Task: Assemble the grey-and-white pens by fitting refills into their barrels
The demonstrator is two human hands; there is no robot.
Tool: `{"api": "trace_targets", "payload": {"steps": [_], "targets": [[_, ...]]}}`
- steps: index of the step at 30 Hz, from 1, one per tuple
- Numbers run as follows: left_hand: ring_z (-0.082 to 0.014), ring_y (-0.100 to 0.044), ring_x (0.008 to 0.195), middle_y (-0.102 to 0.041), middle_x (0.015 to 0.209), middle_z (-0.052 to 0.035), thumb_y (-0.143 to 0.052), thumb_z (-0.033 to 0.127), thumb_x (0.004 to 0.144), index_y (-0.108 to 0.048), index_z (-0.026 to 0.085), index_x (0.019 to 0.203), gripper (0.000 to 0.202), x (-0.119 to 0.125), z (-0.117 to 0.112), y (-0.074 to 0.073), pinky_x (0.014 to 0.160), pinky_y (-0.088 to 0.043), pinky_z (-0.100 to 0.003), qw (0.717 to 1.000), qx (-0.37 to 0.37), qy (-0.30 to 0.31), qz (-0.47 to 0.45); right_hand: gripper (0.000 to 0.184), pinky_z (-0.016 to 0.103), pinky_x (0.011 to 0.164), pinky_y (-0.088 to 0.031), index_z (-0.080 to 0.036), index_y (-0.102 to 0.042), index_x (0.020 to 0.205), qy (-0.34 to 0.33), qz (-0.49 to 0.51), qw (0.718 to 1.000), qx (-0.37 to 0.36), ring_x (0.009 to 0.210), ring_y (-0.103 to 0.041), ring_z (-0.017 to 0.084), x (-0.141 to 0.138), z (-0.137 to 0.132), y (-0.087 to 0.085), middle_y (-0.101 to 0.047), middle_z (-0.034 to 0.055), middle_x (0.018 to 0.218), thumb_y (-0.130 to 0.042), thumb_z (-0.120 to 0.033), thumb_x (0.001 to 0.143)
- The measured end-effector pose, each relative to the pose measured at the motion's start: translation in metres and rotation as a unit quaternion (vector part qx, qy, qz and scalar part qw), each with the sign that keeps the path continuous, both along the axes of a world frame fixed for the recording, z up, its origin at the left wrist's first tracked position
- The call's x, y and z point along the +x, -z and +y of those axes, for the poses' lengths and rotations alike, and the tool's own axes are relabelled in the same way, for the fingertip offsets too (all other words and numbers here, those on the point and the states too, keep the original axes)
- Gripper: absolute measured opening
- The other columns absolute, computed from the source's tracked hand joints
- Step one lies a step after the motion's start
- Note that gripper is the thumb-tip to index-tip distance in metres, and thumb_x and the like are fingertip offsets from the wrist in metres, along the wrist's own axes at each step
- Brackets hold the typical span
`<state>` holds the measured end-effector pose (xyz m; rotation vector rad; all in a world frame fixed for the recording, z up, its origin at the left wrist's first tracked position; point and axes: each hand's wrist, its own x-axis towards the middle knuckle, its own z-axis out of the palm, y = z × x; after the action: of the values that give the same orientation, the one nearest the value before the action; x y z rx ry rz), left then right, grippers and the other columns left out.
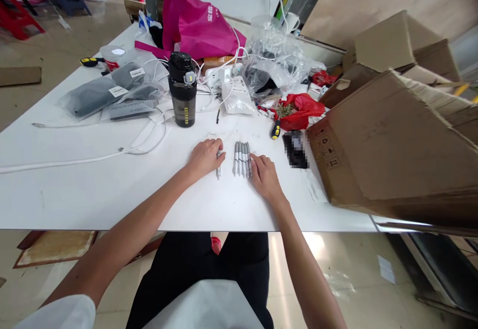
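Floor: tiled and glossy, seen past the table's near edge and at upper left.
Table: white, crowded along the far side and at right.
Row of pens: near the table's middle, between both hands; grey and white, about five, lying side by side, closely parallel, ends pointing toward and away from the body.
Single pen: left of the row and apart from it, lying much the same way, partly covered by the left hand.
Left hand: palm down over the single pen; fingers bent and close together, thumb across the pen. Cannot tell whether pinching it or only resting there.
Right hand: at the row's right edge; fingers bent and held together, index fingertip and thumb at the outermost pen. Cannot tell whether pressing or pinching.
Tumbler: black, upright, beyond the left hand.
Wrapped packages: dark, in clear plastic, far left.
White cable: running in from the left edge, looping near the tumbler.
Magenta bag: slumped at the back.
Screwdriver: black and yellow handle toward the body, just beside the red bag.
Black item: pixelated, between right hand and cardboard box.
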<state>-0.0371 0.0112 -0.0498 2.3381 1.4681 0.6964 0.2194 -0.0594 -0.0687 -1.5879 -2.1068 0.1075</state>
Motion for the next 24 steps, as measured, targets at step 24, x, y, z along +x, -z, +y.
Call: {"api": "trace_targets", "payload": {"steps": [24], "targets": [[-0.0224,-0.070,0.082,-0.078,0.091,-0.0054,-0.080,0.024,0.079,-0.079,0.019,0.109,0.030,-0.005,0.006,-0.018,0.079,-0.056,-0.037,0.929,-0.214,-0.037,-0.298,0.029,0.048,0.092,-0.051,-0.022,-0.066,0.123,0.049,0.087,0.995,0.003,0.091,-0.064,0.029,-0.003,0.001,-0.001,-0.072,0.0097,0.098,-0.050,-0.044,0.113]]}}
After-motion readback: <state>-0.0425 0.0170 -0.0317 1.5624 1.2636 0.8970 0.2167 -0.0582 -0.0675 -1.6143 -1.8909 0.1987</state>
